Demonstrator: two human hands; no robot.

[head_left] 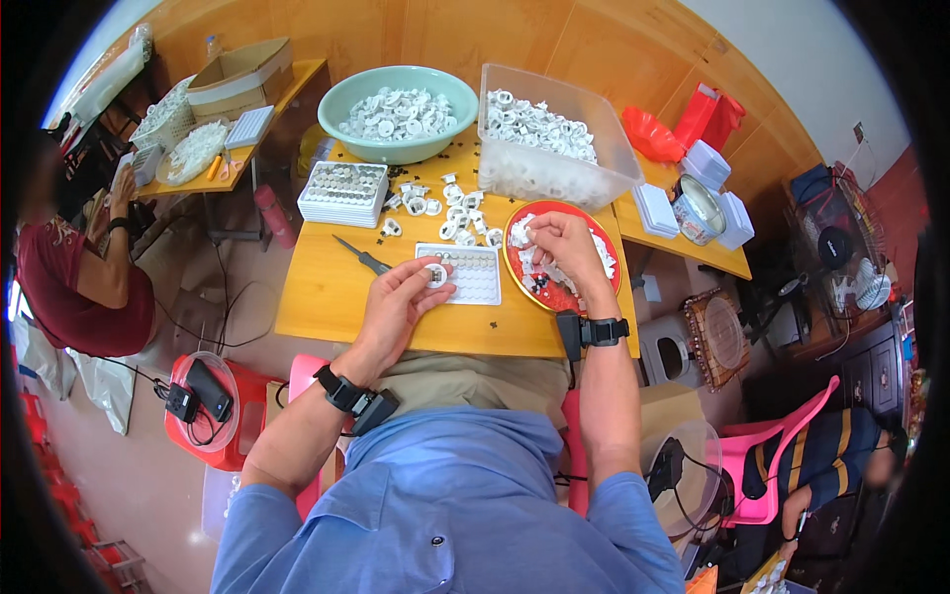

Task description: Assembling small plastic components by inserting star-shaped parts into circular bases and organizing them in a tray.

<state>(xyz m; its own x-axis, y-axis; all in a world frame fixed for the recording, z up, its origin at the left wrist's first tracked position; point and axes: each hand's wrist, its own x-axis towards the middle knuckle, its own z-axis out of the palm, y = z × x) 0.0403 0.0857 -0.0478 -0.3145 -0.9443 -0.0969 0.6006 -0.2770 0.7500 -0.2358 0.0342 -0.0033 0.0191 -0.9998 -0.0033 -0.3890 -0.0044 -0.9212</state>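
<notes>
Between thumb and fingers, my left hand (401,297) holds a round white plastic part (435,276) above the near-left side of a white tray (482,288) with rows of small round pockets. My right hand (568,249) is over a red plate (512,268) heaped with small white pieces (601,243). Its fingertips are pinched together; what they hold, if anything, is too small to make out. A screwdriver with a dark handle (373,262) lies just left of my left hand. Beyond the tray, several loose white round parts (461,211) are scattered on the yellow table (327,307).
A green basin (396,148) and a clear bin (564,178), both full of white parts, stand at the table's back. Stacked trays (341,203) sit at the left. A side table at right bears a tin (701,223). One person (84,267) sits left, another lower right.
</notes>
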